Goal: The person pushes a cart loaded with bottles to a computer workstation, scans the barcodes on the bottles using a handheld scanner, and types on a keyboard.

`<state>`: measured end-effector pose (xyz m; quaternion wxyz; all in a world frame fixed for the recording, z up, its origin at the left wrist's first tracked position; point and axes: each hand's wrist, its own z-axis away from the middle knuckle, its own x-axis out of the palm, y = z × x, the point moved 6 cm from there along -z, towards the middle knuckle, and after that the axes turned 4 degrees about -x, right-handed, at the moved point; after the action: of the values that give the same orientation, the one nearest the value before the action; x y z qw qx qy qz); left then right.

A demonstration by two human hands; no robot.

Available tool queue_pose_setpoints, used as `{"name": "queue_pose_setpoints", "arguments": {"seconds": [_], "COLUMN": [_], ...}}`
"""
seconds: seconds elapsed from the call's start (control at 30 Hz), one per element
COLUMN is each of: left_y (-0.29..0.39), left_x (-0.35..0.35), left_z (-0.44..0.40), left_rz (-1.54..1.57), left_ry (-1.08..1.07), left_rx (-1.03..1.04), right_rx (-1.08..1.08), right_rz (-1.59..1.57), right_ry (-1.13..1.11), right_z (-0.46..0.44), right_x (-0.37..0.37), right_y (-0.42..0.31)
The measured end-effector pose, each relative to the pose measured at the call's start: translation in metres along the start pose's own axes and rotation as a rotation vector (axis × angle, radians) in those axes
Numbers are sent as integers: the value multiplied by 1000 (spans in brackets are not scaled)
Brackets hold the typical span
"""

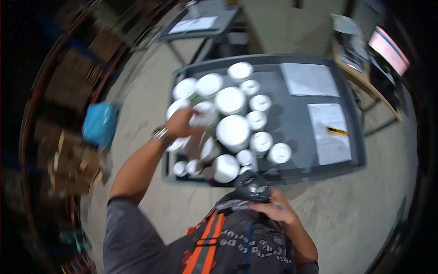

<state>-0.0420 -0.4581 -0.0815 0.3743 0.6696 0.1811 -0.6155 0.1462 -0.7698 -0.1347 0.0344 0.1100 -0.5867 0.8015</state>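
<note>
Several white-lidded containers of different sizes stand upright on the left half of a grey cart top [315, 141]. My left hand [182, 122], with a metal watch on the wrist, reaches among them. Its fingers lie over the edge of one white-lidded container [206, 113]; motion blur hides whether they grip it. Close to my body, my right hand [277, 208] is closed around a black handheld device [253, 186] that looks like a scanner, at the cart's near edge. A large white-lidded container [233, 132] stands to the right of my left hand.
Two paper sheets [310, 80] [329, 132] lie on the cart's right side, with a yellow-and-black object [337, 131] on the nearer one. A second cart [223, 18] stands behind. A desk with a lit screen [389, 49] is at right. Boxes [75, 160] and a blue bag [100, 123] are left.
</note>
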Motion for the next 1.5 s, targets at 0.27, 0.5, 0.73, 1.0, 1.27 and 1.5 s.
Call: {"name": "queue_pose_setpoints", "arguments": {"seconds": [0.27, 0.5, 0.73, 1.0, 1.27, 1.5], "left_y": [19, 13, 9, 17, -6, 6], "left_x": [29, -53, -104, -108, -86, -7], "left_z": [-42, -58, -49, -52, -63, -59], "left_rz": [-373, -17, 264, 141, 296, -172], "left_ry": [100, -59, -253, -60, -247, -197], "left_rx": [-224, -105, -37, 252, 83, 225], "right_rx": [-37, -42, -144, -183, -266, -376], "right_rz": [-72, -19, 348, 691, 691, 215], "right_ry": [-71, 116, 196, 124, 199, 436], "right_z": [-7, -21, -61, -104, -81, 34], "right_x": [18, 30, 4, 12, -5, -100], "right_y": [-33, -73, -115, -97, -105, -89]}}
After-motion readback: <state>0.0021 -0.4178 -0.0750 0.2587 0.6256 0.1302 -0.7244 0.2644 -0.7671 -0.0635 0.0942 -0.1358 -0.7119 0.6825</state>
